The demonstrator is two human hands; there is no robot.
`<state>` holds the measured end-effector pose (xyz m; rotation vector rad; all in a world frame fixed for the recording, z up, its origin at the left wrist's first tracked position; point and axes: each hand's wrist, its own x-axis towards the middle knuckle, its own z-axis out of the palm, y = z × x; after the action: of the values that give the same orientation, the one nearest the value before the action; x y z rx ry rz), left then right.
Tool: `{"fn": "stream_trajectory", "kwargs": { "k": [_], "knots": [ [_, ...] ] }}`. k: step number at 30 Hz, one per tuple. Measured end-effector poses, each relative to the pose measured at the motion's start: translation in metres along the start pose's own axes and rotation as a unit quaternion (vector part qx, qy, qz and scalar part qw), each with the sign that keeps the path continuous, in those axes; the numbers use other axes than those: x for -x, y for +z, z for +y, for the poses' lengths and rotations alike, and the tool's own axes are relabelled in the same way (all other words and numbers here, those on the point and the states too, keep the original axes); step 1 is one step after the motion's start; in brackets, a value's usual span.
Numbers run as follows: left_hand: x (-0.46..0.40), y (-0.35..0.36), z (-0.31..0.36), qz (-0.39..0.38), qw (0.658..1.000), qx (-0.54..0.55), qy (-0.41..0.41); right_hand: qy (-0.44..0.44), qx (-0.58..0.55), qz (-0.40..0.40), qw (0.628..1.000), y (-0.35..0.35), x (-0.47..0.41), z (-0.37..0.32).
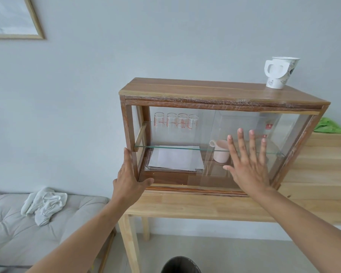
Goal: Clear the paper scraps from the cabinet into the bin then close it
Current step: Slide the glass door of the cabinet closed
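Note:
A wooden cabinet (220,91) with sliding glass doors stands on a light wooden table (195,205). On its bottom shelf at the left lie white paper sheets (175,158). My left hand (129,178) grips the cabinet's front left post near the base. My right hand (248,160) is spread flat against the glass door (283,131) on the right half. The left half of the front looks uncovered. A dark bin (180,265) shows at the bottom edge, below the table.
Several measuring glasses (175,120) stand on the upper glass shelf. A pink mug (220,151) sits behind the door. A paper cup (280,72) is on the cabinet top. A grey sofa (18,229) with white cloth (43,203) lies left; green cloth (331,127) is at the right.

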<state>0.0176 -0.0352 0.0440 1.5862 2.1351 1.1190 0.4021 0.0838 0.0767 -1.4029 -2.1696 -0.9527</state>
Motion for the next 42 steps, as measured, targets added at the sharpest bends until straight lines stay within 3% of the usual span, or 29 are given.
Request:
{"fn": "stream_trajectory", "kwargs": {
  "k": [32,42],
  "knots": [
    [0.000,0.005,-0.012,0.003,1.000,-0.001,0.009,-0.075,-0.063,0.026,0.995,-0.022,-0.072,-0.165],
    [0.004,-0.006,-0.006,0.014,0.996,-0.082,0.015,-0.099,-0.077,0.024,0.992,-0.042,-0.066,-0.156]
  ]
}}
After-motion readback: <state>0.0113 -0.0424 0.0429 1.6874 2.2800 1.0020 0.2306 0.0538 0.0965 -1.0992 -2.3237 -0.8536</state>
